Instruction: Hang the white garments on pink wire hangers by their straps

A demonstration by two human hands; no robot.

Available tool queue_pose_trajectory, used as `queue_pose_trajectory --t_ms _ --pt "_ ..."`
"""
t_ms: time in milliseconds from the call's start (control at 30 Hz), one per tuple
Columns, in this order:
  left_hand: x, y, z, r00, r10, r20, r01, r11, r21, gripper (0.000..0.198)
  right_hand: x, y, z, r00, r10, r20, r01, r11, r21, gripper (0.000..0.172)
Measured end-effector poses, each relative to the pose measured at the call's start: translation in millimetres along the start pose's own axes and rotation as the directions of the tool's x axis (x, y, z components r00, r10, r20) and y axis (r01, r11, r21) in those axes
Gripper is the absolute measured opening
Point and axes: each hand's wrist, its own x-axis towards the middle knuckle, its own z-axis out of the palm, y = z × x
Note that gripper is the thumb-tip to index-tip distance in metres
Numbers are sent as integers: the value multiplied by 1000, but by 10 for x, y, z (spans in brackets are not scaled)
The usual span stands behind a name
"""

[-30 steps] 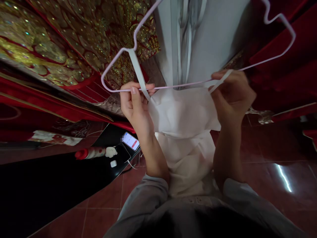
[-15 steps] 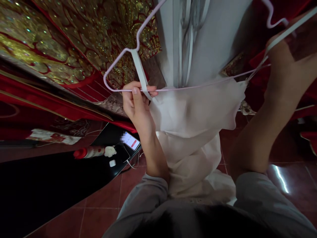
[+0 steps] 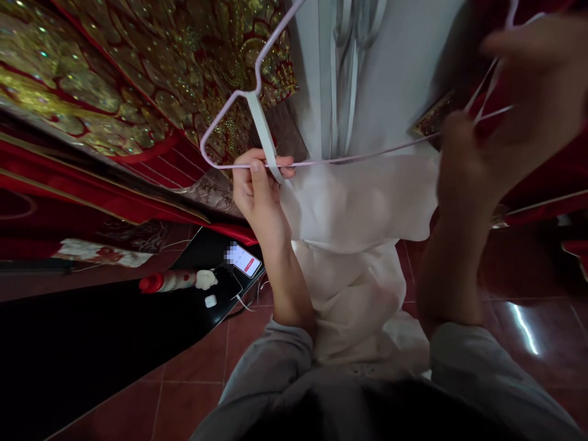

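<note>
My left hand (image 3: 261, 190) is closed on the lower bar of a pale pink clothes hanger (image 3: 225, 165), its thumb in front. A white strap (image 3: 263, 131) loops over the hanger's left shoulder and runs down past my fingers to a cream garment (image 3: 362, 196). The garment hangs below the bar in loose folds towards my body. My right hand (image 3: 514, 116), blurred, is by the hanger's right end with thumb and fingers apart. Thin strap lines (image 3: 482, 92) show between them, partly hidden by the hand.
Red and gold sequined garments (image 3: 138, 73) hang at the left. Behind the hanger are a grey-white surface and hanging straps (image 3: 349, 92). A black table (image 3: 92, 331) bears a red-capped bottle (image 3: 169, 282), a lit phone (image 3: 244, 260) and a small white case (image 3: 210, 301). The floor (image 3: 193, 349) is red tile.
My right hand has moved left and inward, and its fingers have spread away from the strap over the hanger's right end. My left hand keeps its grip, shifting slightly right with the hanger.
</note>
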Motion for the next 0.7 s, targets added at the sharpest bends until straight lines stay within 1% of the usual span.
queue_pose_trajectory --t_ms 33,67,100,133,167,233,267,367,467,500,567,633,700 --pt "-5 10 8 1000 5 -10 -5 1000 0 20 -133 -49 54 986 -149 74 155 984 -87 38" --pt "-9 23 15 1000 12 -24 -12 1000 7 19 -269 -97 107 961 -217 174 244 958 -153 37" --pt "-12 36 21 999 23 -37 -22 1000 16 18 -401 -140 160 940 -226 256 281 937 -206 37" --pt "-17 50 24 998 38 -49 -37 999 24 17 -523 -174 212 940 -171 296 249 935 -251 36" --pt "-22 63 24 997 53 -58 -52 998 26 17 -628 -197 263 953 -112 283 197 937 -290 34" --pt "-38 83 11 995 77 -62 -76 997 22 16 -778 -218 361 984 -78 161 127 938 -322 32" --pt "-49 91 -4 995 83 -57 -81 996 31 16 -822 -219 408 991 -65 121 101 942 -322 31" --pt "-87 127 -83 995 100 -23 -96 986 135 21 -862 -208 534 993 -16 118 54 945 -322 32" --pt "-104 232 -186 997 65 46 -74 968 240 21 -856 -183 619 992 9 128 33 945 -327 35" --pt "-93 293 -216 997 42 63 -56 968 246 19 -855 -170 630 993 -6 117 44 945 -323 35" --pt "-35 453 -262 993 -34 113 12 982 189 18 -856 -139 620 994 -39 106 71 943 -325 34" --pt "74 635 -288 977 -130 167 116 989 90 26 -850 -109 572 993 -62 103 93 939 -330 33" --pt "209 780 -305 972 -173 158 171 985 27 36 -833 -84 515 991 -51 127 91 939 -330 31"
